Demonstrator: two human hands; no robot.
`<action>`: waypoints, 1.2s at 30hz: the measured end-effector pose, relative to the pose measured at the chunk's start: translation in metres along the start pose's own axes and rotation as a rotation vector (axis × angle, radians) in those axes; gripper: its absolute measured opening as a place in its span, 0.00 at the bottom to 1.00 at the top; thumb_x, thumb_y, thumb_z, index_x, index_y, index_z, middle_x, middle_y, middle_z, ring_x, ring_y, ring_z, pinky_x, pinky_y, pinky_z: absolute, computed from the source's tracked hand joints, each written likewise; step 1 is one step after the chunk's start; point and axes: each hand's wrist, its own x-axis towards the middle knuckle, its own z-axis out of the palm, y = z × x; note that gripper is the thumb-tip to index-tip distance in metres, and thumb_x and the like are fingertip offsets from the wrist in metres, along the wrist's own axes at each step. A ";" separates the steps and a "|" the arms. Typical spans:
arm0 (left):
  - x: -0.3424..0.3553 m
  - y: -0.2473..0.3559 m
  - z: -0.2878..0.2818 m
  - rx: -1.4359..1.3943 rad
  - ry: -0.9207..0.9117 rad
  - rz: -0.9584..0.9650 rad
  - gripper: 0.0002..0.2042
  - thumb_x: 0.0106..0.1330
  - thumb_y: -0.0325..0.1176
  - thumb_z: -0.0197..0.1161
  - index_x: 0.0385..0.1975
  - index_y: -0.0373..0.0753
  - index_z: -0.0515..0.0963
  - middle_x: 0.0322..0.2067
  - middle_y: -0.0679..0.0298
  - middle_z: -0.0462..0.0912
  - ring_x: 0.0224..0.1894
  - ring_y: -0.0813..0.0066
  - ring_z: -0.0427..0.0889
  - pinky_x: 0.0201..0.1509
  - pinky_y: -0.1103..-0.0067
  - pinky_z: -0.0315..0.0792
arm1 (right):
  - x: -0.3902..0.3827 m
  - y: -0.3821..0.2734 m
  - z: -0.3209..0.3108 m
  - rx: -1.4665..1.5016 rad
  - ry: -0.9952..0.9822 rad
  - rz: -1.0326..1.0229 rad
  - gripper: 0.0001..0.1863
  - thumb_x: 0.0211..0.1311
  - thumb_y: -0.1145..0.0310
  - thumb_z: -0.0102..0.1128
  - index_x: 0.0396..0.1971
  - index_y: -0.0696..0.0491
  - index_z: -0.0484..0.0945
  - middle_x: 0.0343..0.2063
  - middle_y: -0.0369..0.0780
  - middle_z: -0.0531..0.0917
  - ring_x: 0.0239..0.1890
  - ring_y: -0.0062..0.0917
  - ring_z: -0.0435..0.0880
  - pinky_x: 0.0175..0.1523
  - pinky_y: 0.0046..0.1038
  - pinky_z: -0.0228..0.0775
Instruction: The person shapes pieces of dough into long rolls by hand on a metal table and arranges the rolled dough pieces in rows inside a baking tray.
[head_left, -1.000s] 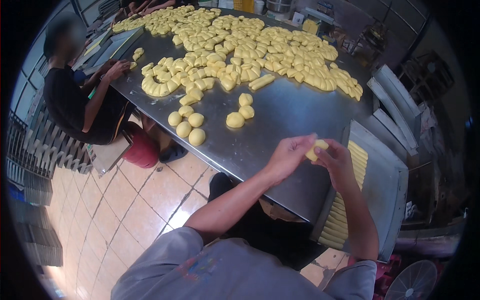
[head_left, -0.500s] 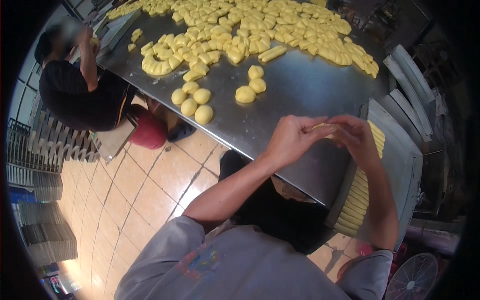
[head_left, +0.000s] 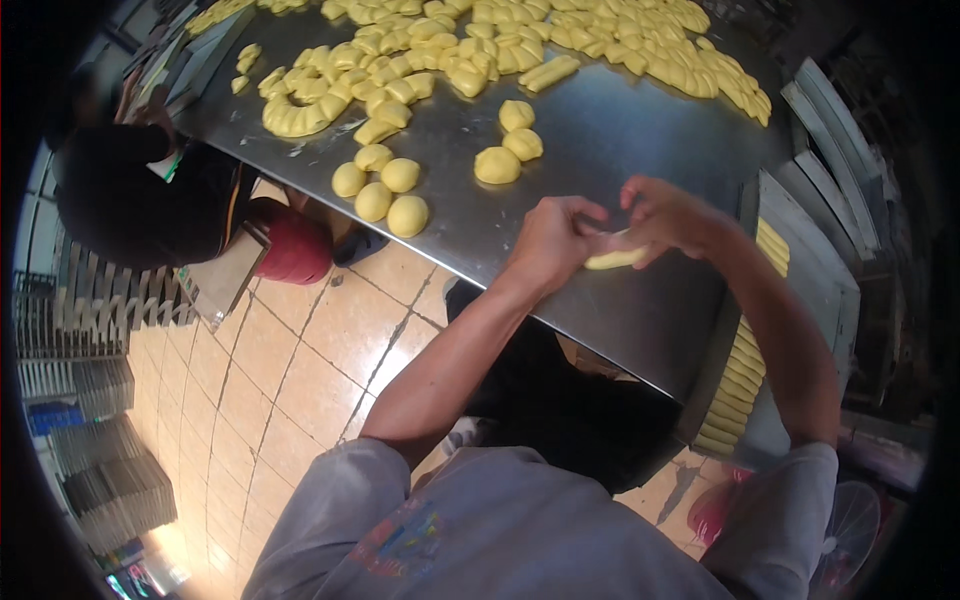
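Note:
Between my hands is a small elongated piece of yellow dough (head_left: 614, 260), held just above the steel table (head_left: 600, 320). My left hand (head_left: 556, 238) pinches its left end between thumb and fingers. My right hand (head_left: 668, 222) grips the right end with its thumb and lower fingers, the index finger raised and curled. A metal tray (head_left: 805, 225) stands close to my right forearm, with a row of dough sticks (head_left: 733, 385) along its near side. Left of my hands, three dough balls (head_left: 498, 166) touch one another. Several more dough balls (head_left: 407, 216) cluster at the table's near edge.
Many cut dough pieces (head_left: 640, 45) cover the far part of the table. A co-worker in dark clothes (head_left: 140, 200) sits at the left beside the table. Further trays (head_left: 835, 120) lean at the right. Stacked trays (head_left: 105, 470) stand on the tiled floor, lower left.
My hands have moved left and lower toward the table, slightly farther apart, and the dough piece between them shows more. The view has shifted a little. The co-worker's raised arm has come down.

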 end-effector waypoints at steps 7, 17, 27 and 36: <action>-0.021 -0.016 -0.003 0.851 0.319 0.218 0.24 0.45 0.52 0.70 0.37 0.41 0.78 0.33 0.64 0.77 0.42 0.63 0.72 0.46 0.70 0.62 | 0.022 0.051 0.006 -0.687 0.539 -0.101 0.34 0.35 0.59 0.76 0.42 0.56 0.66 0.45 0.48 0.69 0.42 0.31 0.77 0.26 0.23 0.68; -0.019 -0.019 -0.001 0.890 0.316 0.239 0.22 0.47 0.51 0.69 0.36 0.42 0.78 0.32 0.65 0.77 0.39 0.67 0.72 0.43 0.72 0.60 | 0.010 0.089 0.021 -0.015 0.329 -0.615 0.15 0.48 0.63 0.69 0.28 0.60 0.81 0.22 0.42 0.82 0.27 0.20 0.80 0.33 0.22 0.69; -0.021 -0.020 -0.010 0.874 0.305 0.316 0.19 0.48 0.50 0.68 0.34 0.44 0.77 0.33 0.66 0.76 0.40 0.66 0.72 0.40 0.71 0.59 | 0.034 0.041 -0.009 -0.589 0.387 -0.148 0.37 0.25 0.47 0.77 0.34 0.58 0.74 0.36 0.46 0.75 0.41 0.37 0.74 0.43 0.35 0.68; -0.018 -0.001 -0.018 1.004 0.163 0.023 0.31 0.41 0.58 0.69 0.36 0.37 0.74 0.36 0.60 0.76 0.41 0.64 0.73 0.44 0.69 0.63 | 0.038 -0.002 0.016 -0.845 0.201 -0.018 0.62 0.19 0.38 0.77 0.56 0.59 0.56 0.56 0.55 0.60 0.61 0.49 0.57 0.59 0.46 0.62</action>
